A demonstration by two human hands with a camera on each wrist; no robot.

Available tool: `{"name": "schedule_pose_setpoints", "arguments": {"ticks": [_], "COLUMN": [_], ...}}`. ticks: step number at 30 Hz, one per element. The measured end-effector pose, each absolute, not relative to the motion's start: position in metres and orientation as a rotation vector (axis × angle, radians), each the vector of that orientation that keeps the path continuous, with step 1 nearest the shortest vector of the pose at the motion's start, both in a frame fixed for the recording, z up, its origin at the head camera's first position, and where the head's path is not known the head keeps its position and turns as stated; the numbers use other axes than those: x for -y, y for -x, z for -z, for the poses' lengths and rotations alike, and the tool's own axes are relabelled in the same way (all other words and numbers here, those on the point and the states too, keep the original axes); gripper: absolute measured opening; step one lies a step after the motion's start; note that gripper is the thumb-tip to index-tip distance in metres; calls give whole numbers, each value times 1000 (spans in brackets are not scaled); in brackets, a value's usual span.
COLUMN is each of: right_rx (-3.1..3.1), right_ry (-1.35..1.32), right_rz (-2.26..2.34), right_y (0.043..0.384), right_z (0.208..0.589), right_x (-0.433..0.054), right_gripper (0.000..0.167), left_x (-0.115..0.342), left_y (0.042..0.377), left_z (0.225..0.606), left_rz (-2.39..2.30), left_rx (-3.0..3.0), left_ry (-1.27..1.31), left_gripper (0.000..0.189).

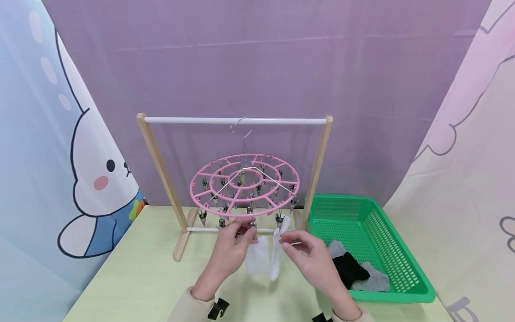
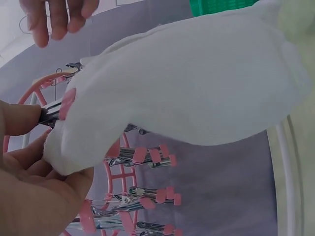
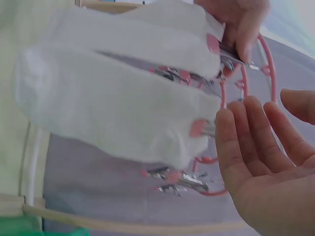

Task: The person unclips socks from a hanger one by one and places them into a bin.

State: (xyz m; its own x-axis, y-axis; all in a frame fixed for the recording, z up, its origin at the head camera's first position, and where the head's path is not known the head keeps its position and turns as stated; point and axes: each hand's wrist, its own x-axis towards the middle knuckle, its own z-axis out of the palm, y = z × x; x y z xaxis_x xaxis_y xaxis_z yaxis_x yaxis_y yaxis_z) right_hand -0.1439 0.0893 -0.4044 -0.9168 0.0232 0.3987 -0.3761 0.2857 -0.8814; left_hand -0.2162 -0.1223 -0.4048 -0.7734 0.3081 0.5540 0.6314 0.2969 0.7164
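Note:
A pink round clip hanger (image 1: 192, 190) hangs in front of me, with metal clips dangling from its rings. Two white socks hang side by side from its front edge. My left hand (image 1: 227, 252) pinches the clip (image 2: 50, 114) at the top of the left sock (image 1: 258, 258), the thumb on its handle and the other fingers near the cuff. The clip's pink pad lies against the fabric. In the right wrist view, another clip (image 3: 199, 128) grips the other sock (image 3: 108, 103). Beside that sock my right hand (image 1: 311, 259) is held with fingers loosely bent, holding nothing.
A wooden stand with a white top bar (image 1: 193, 120) carries the hanger. On the right of the pale table (image 1: 132, 277) is a green basket (image 1: 420, 268), with a black sock (image 1: 349, 269) and grey socks (image 1: 374, 278) in it. A purple curtain (image 1: 257, 67) hangs behind.

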Motion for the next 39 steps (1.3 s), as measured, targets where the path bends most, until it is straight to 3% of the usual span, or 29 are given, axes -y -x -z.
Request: {"name": "schedule_pose_setpoints", "arguments": {"ticks": [18, 34, 39], "right_rx": [2295, 2316, 2355], "right_ry": [-303, -325, -317], "right_rz": [-1778, -1744, -1692], "right_y": [163, 164, 165], "right_z": [427, 425, 425], "right_x": [-66, -62, -62], "right_gripper": [28, 13, 11], "left_x": [120, 118, 118], "left_y": [211, 208, 206], "left_z": [404, 399, 400], "left_rz": [1584, 1623, 1590], "left_rx": [2282, 2327, 2350], "left_ry": [892, 906, 905], "left_gripper": [24, 23, 14]}}
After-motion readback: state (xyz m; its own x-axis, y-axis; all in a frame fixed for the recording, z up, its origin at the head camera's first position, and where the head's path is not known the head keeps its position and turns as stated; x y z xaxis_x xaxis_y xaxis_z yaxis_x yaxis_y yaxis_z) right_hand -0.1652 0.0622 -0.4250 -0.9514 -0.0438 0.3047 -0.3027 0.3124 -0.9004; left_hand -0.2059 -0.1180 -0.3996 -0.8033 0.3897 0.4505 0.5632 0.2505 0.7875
